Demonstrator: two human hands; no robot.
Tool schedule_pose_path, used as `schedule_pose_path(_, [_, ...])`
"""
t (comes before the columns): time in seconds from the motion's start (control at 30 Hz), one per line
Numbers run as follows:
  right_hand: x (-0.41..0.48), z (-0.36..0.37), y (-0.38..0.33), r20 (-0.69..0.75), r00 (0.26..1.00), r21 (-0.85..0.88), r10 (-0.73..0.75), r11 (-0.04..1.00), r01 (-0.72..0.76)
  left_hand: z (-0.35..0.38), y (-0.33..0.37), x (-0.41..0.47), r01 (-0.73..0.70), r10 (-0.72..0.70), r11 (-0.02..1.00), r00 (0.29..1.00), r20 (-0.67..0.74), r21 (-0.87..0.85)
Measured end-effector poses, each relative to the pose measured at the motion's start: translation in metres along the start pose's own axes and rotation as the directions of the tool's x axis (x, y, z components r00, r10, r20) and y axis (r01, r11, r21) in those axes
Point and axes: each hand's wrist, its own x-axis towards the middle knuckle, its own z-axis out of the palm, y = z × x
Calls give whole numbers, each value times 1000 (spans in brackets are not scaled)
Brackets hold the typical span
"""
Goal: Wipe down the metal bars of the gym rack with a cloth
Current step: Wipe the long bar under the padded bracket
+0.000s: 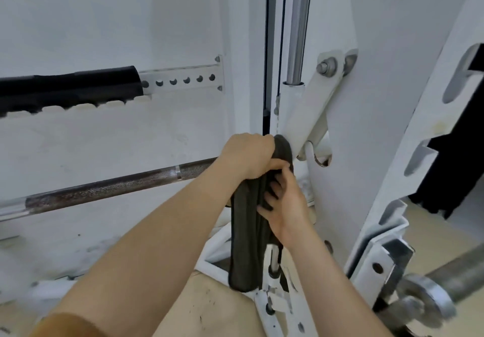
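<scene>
**Where cloth meets hook, a snag or pinch threatens**

Because the dark cloth [243,245] is draped over the right end of the knurled bar [104,190], its long tail hangs beside the lower rod [273,257], where it could catch. The left hand [248,156] curls over the cloth on top of the bar, gripping both; the right hand [285,205] pinches the hanging folds just below. Both sit close to the white hook arm [306,122]. If the bar rolls in that hook, fingers could be nipped, and the rust-speckled knurling may drag the fabric.
</scene>
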Motion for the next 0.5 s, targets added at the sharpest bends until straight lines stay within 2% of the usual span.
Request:
schedule_pose_path(0.07, [7,5,-3,99,995,94,10,995,-19,15,6,-14,31,6,990,964,-265,137])
schedule_pose_path(0.1, [8,11,-6,134,991,125,4,992,-21,24,9,-21,49,6,989,930,-369,141])
schedule_pose_path(0.2, [8,28,-13,182,982,283,-55,959,1,44,7,-40,-7,17,1000,807,-590,18])
schedule_pose_path(0.27, [5,39,-15,169,983,292,-67,956,15,50,4,-59,-70,10,996,750,-661,-64])
schedule_pose_path(0.37, [-2,52,-15,35,994,235,-104,967,93,54,9,-99,-34,-104,978,777,-620,-206])
schedule_pose_path(0.43, [-5,61,-12,-108,989,108,-101,988,113,65,10,-123,63,-227,948,821,-524,-312])
schedule_pose_path(0.5, [-11,72,3,-145,985,-15,-88,996,87,74,3,-146,169,-325,909,859,-396,-380])
